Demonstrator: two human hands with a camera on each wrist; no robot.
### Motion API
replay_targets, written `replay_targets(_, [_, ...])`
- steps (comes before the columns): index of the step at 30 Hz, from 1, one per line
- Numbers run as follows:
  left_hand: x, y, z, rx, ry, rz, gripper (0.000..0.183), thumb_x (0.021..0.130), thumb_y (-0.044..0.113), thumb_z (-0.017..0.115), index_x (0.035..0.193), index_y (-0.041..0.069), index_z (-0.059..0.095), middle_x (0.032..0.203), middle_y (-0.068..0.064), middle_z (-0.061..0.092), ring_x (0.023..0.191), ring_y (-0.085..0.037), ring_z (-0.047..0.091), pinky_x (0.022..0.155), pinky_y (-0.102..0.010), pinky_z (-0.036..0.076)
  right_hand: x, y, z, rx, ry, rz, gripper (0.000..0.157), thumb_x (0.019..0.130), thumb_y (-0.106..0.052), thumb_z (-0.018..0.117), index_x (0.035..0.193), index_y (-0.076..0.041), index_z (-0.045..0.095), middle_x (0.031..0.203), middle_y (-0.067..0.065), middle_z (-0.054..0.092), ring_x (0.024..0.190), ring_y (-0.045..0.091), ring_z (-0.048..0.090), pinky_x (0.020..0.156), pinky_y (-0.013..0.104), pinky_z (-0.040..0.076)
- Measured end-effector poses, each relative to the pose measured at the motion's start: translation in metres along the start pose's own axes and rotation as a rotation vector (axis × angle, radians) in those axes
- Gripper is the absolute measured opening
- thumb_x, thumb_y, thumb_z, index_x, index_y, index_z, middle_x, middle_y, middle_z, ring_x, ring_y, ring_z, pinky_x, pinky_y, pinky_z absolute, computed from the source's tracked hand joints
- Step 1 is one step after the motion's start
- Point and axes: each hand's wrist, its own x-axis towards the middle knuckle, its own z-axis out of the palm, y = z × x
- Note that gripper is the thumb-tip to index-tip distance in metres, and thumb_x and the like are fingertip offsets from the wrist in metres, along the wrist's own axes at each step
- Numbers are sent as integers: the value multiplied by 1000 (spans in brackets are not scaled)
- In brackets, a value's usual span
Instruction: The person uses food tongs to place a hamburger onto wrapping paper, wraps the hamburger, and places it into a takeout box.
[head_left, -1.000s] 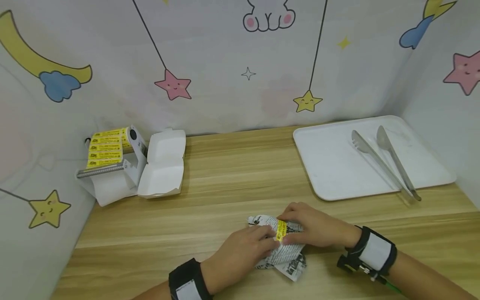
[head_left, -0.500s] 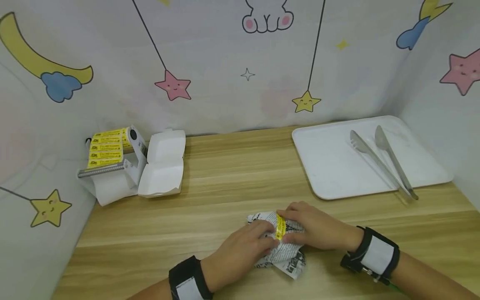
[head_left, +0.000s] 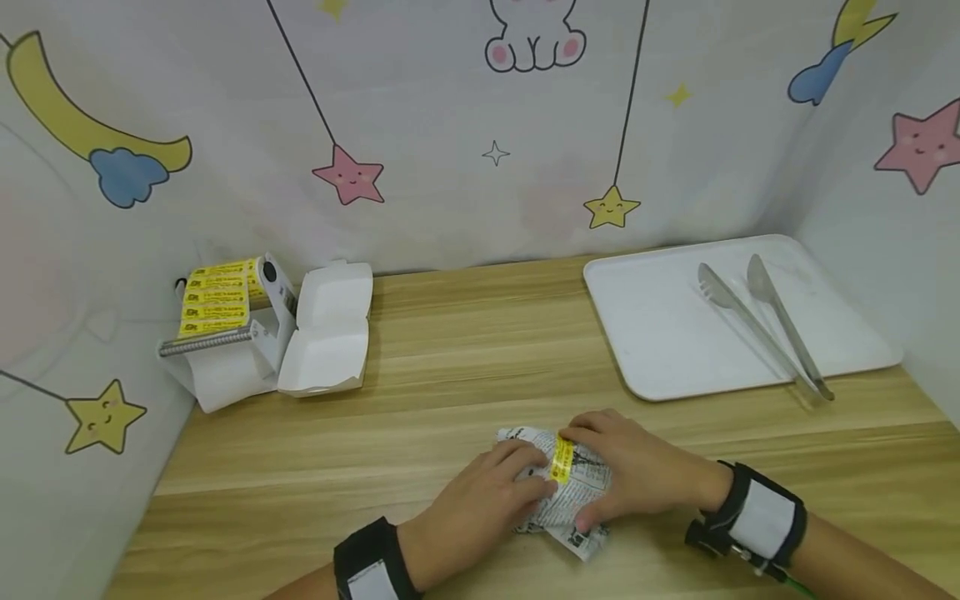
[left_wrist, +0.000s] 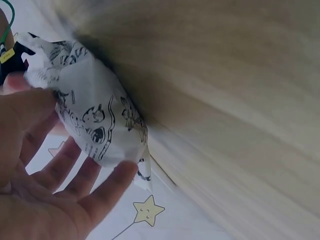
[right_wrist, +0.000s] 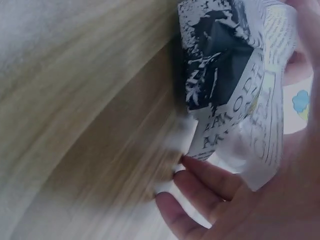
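Observation:
A bundle wrapped in printed newspaper-style paper (head_left: 576, 498) lies on the wooden table in the head view, a yellow sticker (head_left: 562, 460) across its top. My left hand (head_left: 467, 507) holds its left side; in the left wrist view the fingertips bend against the paper (left_wrist: 95, 100). From the right, my right hand (head_left: 651, 467) spans it, fingers over the far edge and thumb low near a loose paper flap (head_left: 581, 542). The right wrist view shows crumpled paper folds (right_wrist: 225, 65) beside the right fingers (right_wrist: 205, 195). The contents are hidden by the wrapping.
At the back left stands a dispenser with a roll of yellow labels (head_left: 216, 300), next to an open white carton (head_left: 324, 358). A white tray (head_left: 652, 333) at the back right carries metal tongs (head_left: 750, 321), whose end overhangs its front edge. Printed cloth walls surround the table.
My right thumb has slid down and toward me, from beside the yellow sticker to the lower flap, widening that hand's span. The left hand stays almost in place.

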Motion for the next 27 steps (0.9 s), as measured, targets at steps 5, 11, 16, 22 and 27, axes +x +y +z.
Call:
replay_targets(5, [1,-3,1,-14,-17,10,30,85,24,69,115,21,67,127,4,52,122,-13,42,104,-25,37,-3,-4,9,-90,9,11,97,69,-78,55,137,-9,52,139,12,44,128,29,37,99,53,36])
replay_targets(11, [2,-6,5,11,-10,0,27,83,23,71,109,22,64,126,3,51,119,-14,43,102,-26,39,-3,-2,19,-135,41,3,96,72,-78,51,141,-11,48,140,12,43,129,28,35,98,54,36])
replay_targets(16, [5,-7,6,-12,-24,-33,27,85,25,70,111,24,64,127,4,51,121,-15,43,102,-25,39,-1,1,14,-76,64,-7,107,67,-77,58,142,-2,44,137,11,44,127,26,37,101,49,36])
replay_targets(22, [5,-8,5,-7,-15,-35,28,85,27,69,112,24,65,126,5,51,121,-14,43,102,-24,40,-4,-2,4,-24,66,-11,117,65,-73,64,150,-1,28,151,15,33,137,28,29,108,51,29])
replay_targets(27, [5,-9,7,12,3,-25,28,84,27,70,111,23,65,125,5,51,120,-13,43,100,-24,41,-12,4,3,-19,124,-148,84,79,-60,63,148,-19,38,153,9,34,138,27,31,105,51,34])
